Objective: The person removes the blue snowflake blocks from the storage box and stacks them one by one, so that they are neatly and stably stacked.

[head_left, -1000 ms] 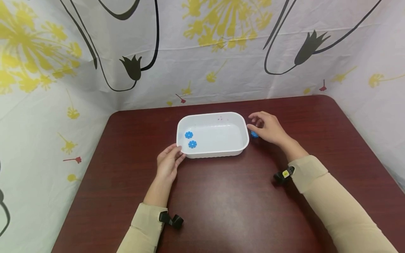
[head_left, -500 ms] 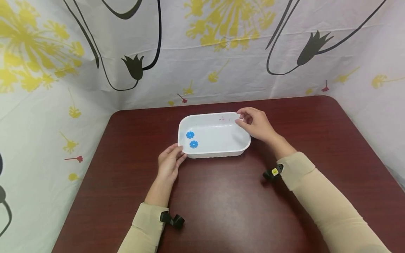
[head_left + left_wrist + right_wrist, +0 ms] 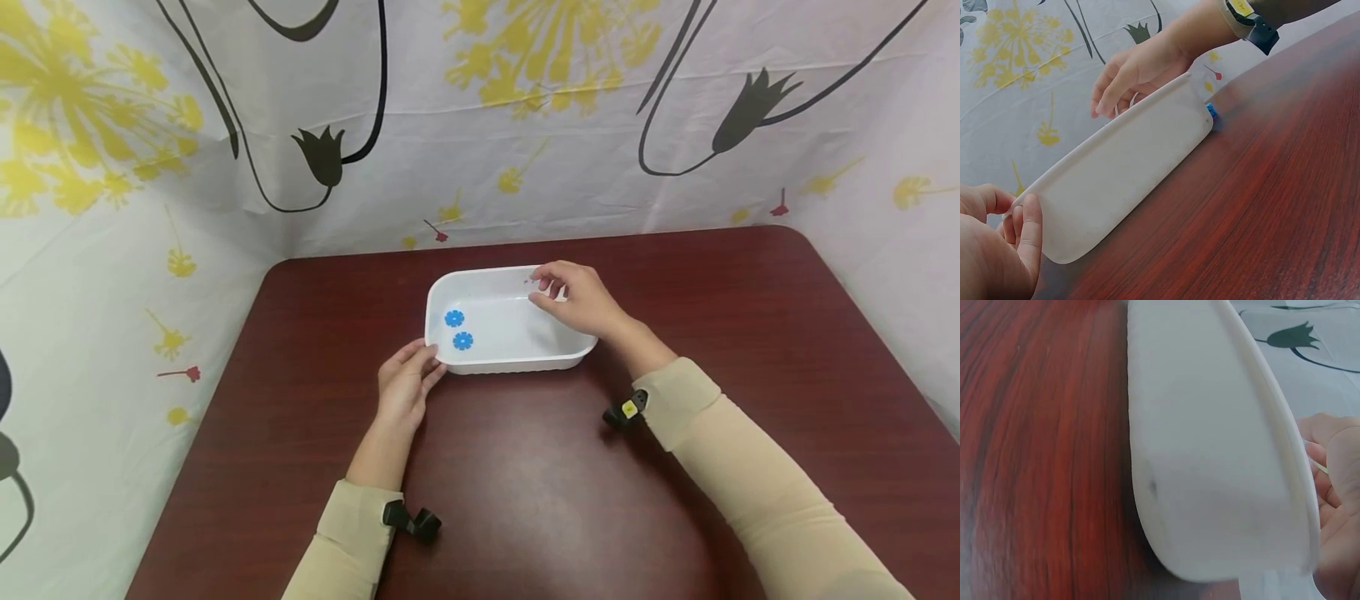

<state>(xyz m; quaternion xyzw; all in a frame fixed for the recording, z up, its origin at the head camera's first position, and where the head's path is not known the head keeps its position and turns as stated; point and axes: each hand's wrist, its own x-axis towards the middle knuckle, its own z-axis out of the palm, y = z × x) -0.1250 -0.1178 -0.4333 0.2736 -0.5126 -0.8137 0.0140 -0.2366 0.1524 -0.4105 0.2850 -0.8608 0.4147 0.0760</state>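
Note:
A white rectangular plastic tray [image 3: 517,367] stands on the table. My left hand [image 3: 405,379] pinches its front left corner, thumb over the rim and fingers against the outer wall. Two blue notched discs [image 3: 454,318] lie inside at the left end. Over the right half of the tray hovers my right hand [image 3: 581,300], its thumb and index finger bent and visibly apart. In the right wrist view, a thin pale sliver [image 3: 1319,466] shows at this hand's fingers; I cannot tell what it is. Another blue piece [image 3: 1211,110] sits outside the tray by its right end.
The dark red wooden table [image 3: 510,467] has rounded back corners. A white cloth [image 3: 495,200] with yellow and grey flower prints hangs behind it and at both sides. Each wrist wears a black strap with a small camera.
My right hand has moved left, from beside the tray's right end, near the blue piece, to above the tray's inside. The left hand keeps its hold on the corner.

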